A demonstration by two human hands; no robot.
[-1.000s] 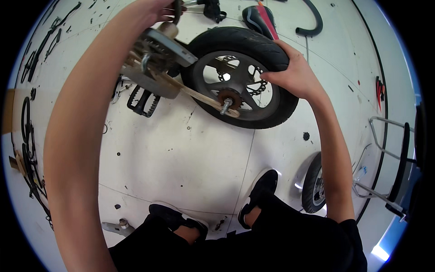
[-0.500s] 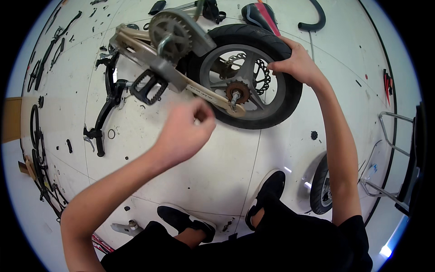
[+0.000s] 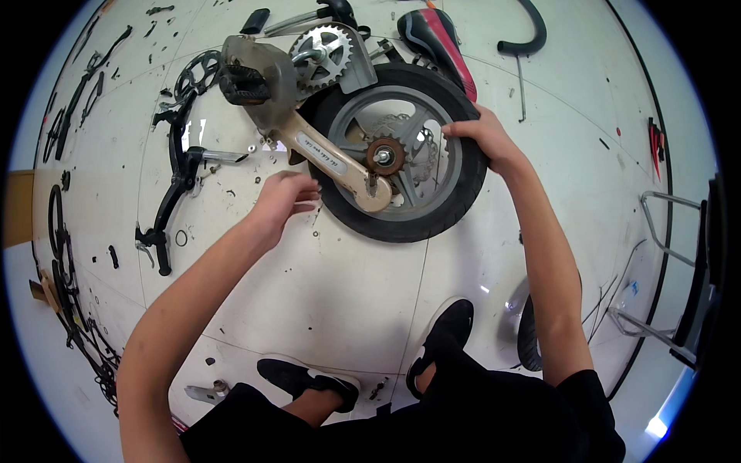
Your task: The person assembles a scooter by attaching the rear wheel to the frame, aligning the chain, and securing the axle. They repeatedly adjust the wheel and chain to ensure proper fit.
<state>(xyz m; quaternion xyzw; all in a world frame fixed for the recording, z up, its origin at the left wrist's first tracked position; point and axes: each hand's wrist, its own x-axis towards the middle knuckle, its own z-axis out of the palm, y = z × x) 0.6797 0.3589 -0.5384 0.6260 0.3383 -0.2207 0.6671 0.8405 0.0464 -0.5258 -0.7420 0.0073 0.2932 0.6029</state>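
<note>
My right hand point(image 3: 488, 139) grips the right side of a black-tyred wheel point(image 3: 457, 197), thumb on the grey rim and fingers behind the tyre. A rusty sprocket point(image 3: 386, 157) with an axle sits at the hub, and a brake disc shows behind the spokes. Across the wheel's left part lies a beige bicycle frame point(image 3: 316, 154), its slotted end just below the axle. A silver chainring point(image 3: 326, 58) and a black pedal point(image 3: 244, 85) are at its upper end. My left hand point(image 3: 285, 202) is empty beside the frame, fingers loosely bent and apart.
A black handlebar assembly point(image 3: 179, 174) lies left of the frame, near a small ring point(image 3: 181, 238). Behind the wheel are a black and red saddle point(image 3: 438, 42) and a curved black bar point(image 3: 532, 35). A second wheel point(image 3: 528, 332) is partly hidden by my right forearm. A metal-legged chair point(image 3: 656, 328) stands at right.
The frame has turned, its pedal end shifting left and up, and its slotted end now sits below the axle. My left hand has moved left and its fingers have loosened. My right hand keeps its hold.
</note>
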